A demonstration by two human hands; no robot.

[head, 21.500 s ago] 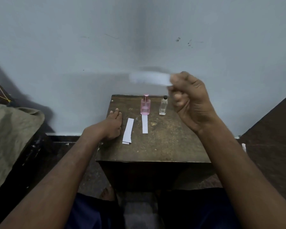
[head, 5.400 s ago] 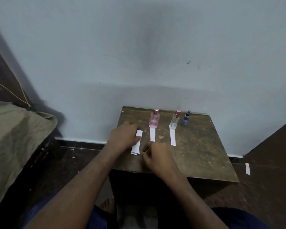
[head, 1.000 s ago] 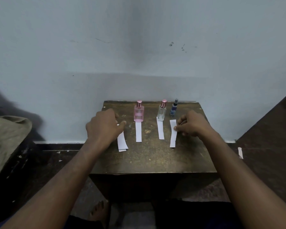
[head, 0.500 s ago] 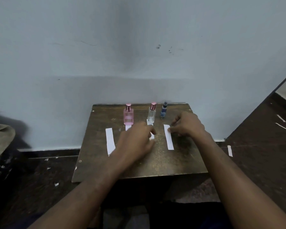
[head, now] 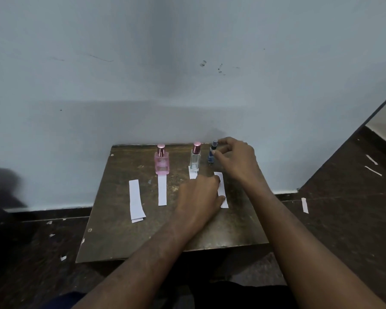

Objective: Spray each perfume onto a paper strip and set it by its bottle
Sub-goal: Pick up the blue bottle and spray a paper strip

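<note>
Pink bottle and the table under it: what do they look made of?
The pink bottle looks like clear tinted glass, possibly hard plastic: see-through body, thick pale base. Its cap looks like shiny pink metal or metallised plastic. The table looks like dark, worn wood with a dull, scuffed finish.

wall (head: 187, 74): pale blue, scuffed, dark vertical smudge | floor (head: 348, 219): dark, scattered with paper scraps (head: 304, 205) | table (head: 125, 237): small, worn brown wood, against wall | light: dim

Head view, down over table (head: 125, 241)
</note>
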